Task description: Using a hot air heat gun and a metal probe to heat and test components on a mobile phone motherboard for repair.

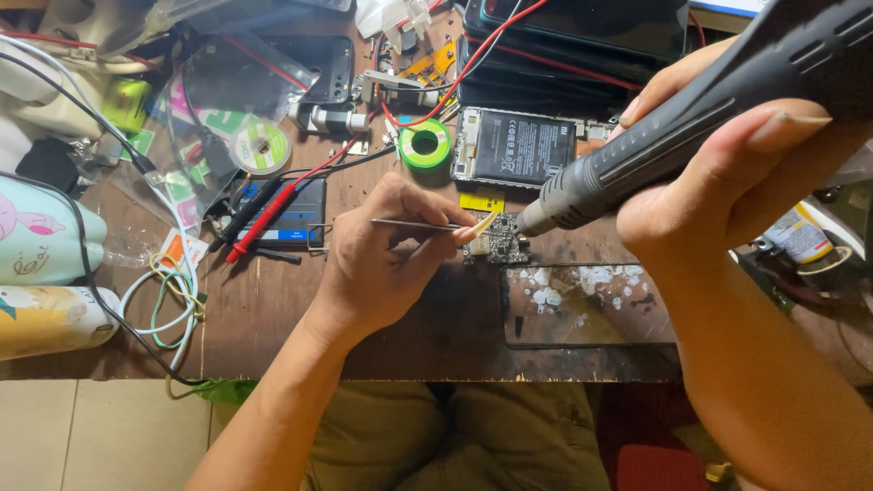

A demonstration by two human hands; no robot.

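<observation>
— What is the left hand point(377, 259) doing?

— Its fingers point(427, 211) are pinched tight on thin metal tweezers point(414, 223). The tips touch a small circuit board point(497, 241) lying on the brown bench point(273, 309).

— And the right hand point(727, 173)?

— It is wrapped all the way around a fat grey hot-air tool point(673, 136). The nozzle points down at the board from 2 o'clock, very near it.

— What else is close?

— An open phone point(514, 145) lies at 12 o'clock from the board. A green solder reel point(425, 145) sits at 11 o'clock.
</observation>
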